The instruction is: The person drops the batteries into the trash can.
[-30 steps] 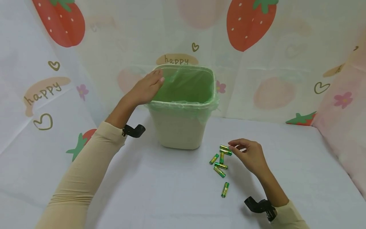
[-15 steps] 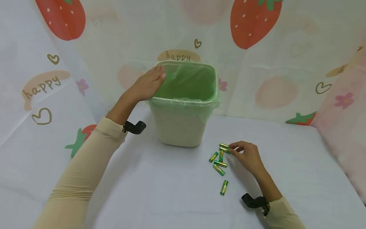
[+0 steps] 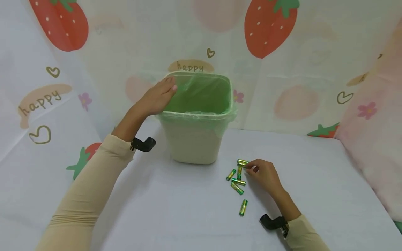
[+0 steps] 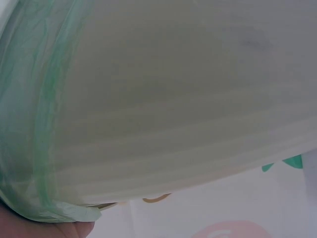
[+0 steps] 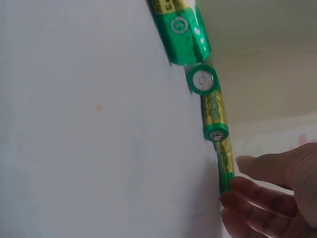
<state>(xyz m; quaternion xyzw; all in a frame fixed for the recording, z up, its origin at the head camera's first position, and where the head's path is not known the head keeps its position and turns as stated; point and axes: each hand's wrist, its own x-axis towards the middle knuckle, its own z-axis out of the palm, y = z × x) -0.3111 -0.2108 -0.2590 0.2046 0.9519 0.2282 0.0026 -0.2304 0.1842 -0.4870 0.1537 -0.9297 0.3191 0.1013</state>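
A cream trash bin [image 3: 191, 139] with a green plastic liner [image 3: 201, 94] stands upright at the back middle. My left hand [image 3: 157, 97] holds the left side of its rim; in the left wrist view a bit of that hand [image 4: 59, 229] shows against the liner's folded edge. Several green-and-gold batteries [image 3: 239, 173] lie in a loose group on the white cloth, right of the bin's foot. At the far end of the group, my right hand [image 3: 263, 175] pinches the end of one battery [image 5: 226, 173] between thumb and fingers.
One battery [image 3: 243, 207] lies apart, nearer the front. White cloth [image 3: 176, 216] covers the tabletop. Behind the bin hangs a curtain [image 3: 150, 35] printed with strawberries and hearts; a pinkish cloth side [image 3: 373, 139] rises at the right.
My right hand has come slightly down and left, its thumb and fingertips closing in at the upper batteries. My left hand stays on the bin's rim. The head view has shifted slightly.
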